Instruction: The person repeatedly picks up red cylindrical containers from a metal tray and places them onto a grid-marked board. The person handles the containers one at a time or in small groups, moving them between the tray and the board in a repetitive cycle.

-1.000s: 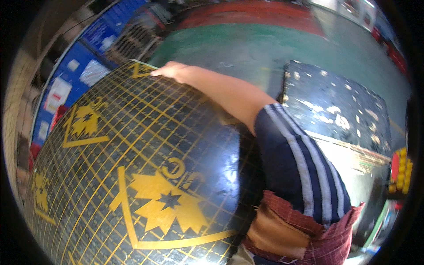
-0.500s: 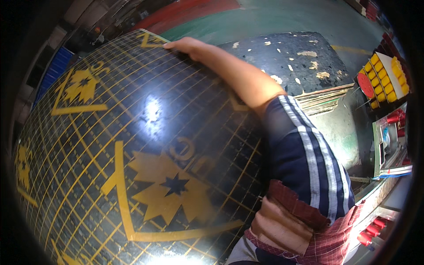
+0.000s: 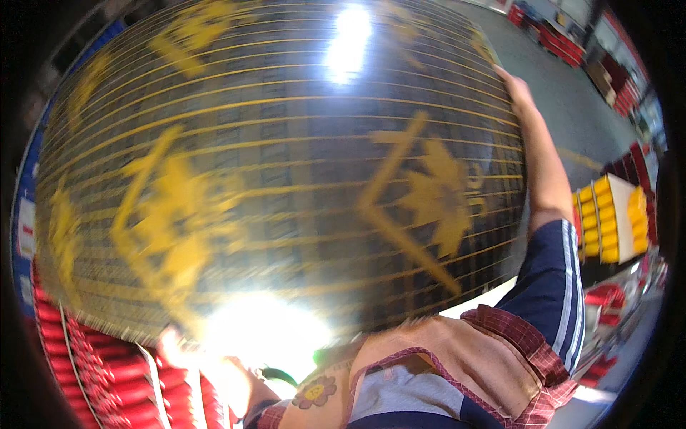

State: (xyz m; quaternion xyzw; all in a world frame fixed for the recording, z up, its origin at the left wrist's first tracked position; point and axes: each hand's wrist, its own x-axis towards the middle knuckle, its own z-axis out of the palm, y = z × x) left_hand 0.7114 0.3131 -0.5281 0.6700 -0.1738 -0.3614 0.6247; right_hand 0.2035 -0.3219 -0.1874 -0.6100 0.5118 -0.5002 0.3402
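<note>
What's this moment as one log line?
board: black, yellow lines and leaf marks | left hand: at near edge, grip unclear, glare beside | right hand: holds right edge | lower left: red cylinders

Panel [image 3: 307, 193] between the hands [image 3: 517, 87]

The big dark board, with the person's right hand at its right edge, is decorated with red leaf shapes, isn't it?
Not quite: the leaf shapes on the big dark board are yellow, not red, as the head view shows. The person's right hand is indeed at its right edge.
</note>
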